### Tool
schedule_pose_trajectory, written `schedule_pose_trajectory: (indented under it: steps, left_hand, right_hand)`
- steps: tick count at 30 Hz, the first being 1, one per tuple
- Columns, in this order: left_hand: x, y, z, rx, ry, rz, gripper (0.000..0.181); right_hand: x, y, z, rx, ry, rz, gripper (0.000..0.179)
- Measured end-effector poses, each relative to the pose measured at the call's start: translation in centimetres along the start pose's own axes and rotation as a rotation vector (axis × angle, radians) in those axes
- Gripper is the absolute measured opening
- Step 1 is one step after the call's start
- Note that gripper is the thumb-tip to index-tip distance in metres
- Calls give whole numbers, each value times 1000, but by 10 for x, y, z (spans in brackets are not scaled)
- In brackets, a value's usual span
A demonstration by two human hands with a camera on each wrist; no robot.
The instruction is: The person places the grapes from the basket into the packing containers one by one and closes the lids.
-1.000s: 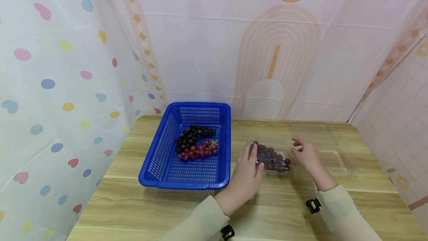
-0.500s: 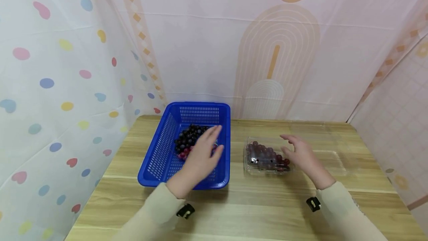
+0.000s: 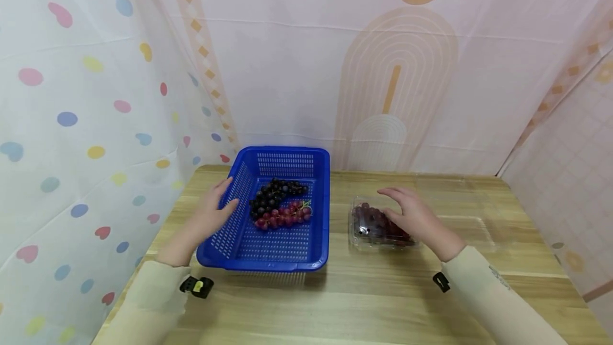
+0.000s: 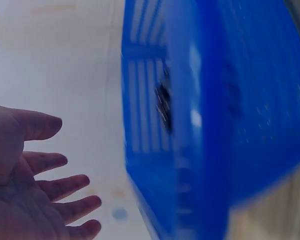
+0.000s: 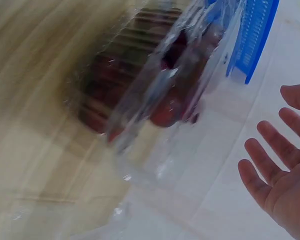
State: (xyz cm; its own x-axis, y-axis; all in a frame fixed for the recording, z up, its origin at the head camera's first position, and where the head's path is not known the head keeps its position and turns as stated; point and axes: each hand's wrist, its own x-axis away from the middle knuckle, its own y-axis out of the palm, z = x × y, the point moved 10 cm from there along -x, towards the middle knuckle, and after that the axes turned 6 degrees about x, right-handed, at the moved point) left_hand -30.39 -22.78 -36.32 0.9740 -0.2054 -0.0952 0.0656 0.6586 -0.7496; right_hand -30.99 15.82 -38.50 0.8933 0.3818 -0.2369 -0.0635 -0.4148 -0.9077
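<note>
A blue plastic basket [image 3: 318,249] stands on the table, holding a bunch of black grapes [image 3: 273,196] and a bunch of red grapes [image 3: 284,216]. Beside its left rim is my left hand [image 3: 206,217], fingers extended and holding nothing. The left wrist view shows a gap between this hand [image 4: 37,185] and the basket wall. Right of the basket sits a clear plastic clamshell box [image 3: 356,241] with dark red grapes [image 5: 165,110] inside. My right hand [image 3: 414,222] hovers over the box's right part, fingers loosely bent and holding nothing; it hides some of the grapes.
Another clear plastic container [image 3: 479,230] lies on the wooden table [image 3: 373,302] right of the right hand, hard to make out. Patterned cloth [image 3: 287,68] hangs behind the table and on both sides.
My left hand has left the clamshell box and swept left across the basket to its left rim. My right hand has moved left, from beside the box to above it.
</note>
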Motion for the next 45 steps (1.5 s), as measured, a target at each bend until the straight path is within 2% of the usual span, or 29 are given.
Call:
schedule_pose_trajectory:
  steps: [3,8,10,13,18,24,34,40,45]
  left_hand:
    - [4,-4,-25,42,-66,-44,60]
    - [11,8,-62,203,-215,-131,63]
    - [13,13,-72,266,-262,-136,62]
    - [13,16,-82,340,-291,-102,58]
    - [11,15,-88,404,-297,-20,51]
    - [11,14,-96,437,-309,28,48]
    - [12,16,-105,491,-387,17,50]
    - [12,16,-105,504,-400,15,51]
    - [12,15,-103,491,-393,12,50]
  right_hand:
    - [-6,0,-11,8,-50,19,44]
    - [-16,2,-28,25,-111,14,43]
    - [-21,4,-35,36,-136,0,43]
    - [-28,7,-45,50,-158,-27,43]
    - [-41,14,-57,62,-168,-72,44]
    - [-60,22,-74,59,-189,-128,45]
    - [-89,36,-113,65,-187,-259,53]
    - [-109,47,-136,115,-210,-320,63]
    - [-119,67,-148,148,-204,-409,70]
